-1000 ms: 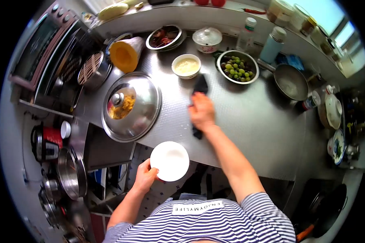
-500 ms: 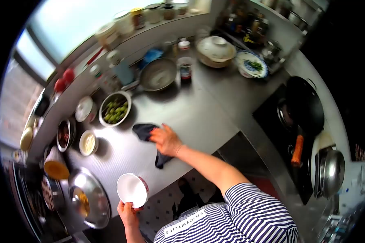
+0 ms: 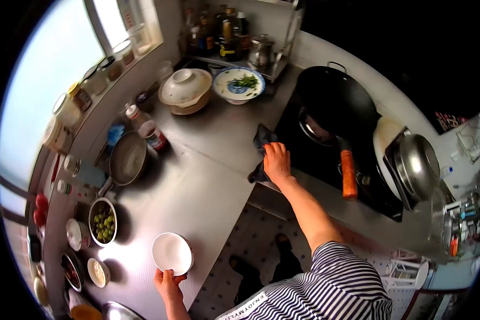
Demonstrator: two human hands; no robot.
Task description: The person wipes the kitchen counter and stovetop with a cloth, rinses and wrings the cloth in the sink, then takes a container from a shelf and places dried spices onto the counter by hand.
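Note:
My left hand [image 3: 169, 285] pinches the near rim of a white bowl [image 3: 172, 253], held with its opening up by the front edge of the steel counter [image 3: 197, 186]. Further right, my right hand [image 3: 277, 161] is closed on a dark cloth [image 3: 261, 140] that lies on the counter beside the black stove [image 3: 314, 160]. Parts of the cloth stick out behind and to the left of my fingers; the rest is hidden under the hand.
A black wok [image 3: 336, 98] with an orange handle sits on the stove. Behind stand a lidded pot [image 3: 184, 88] and a plate with greens [image 3: 239, 84]. At left are a frying pan [image 3: 128, 158], bottles and a bowl of grapes [image 3: 103, 222].
The view has swung right toward the stove. My right hand has moved the dark cloth rightward along the counter to the stove's edge. The white bowl remains in my left hand.

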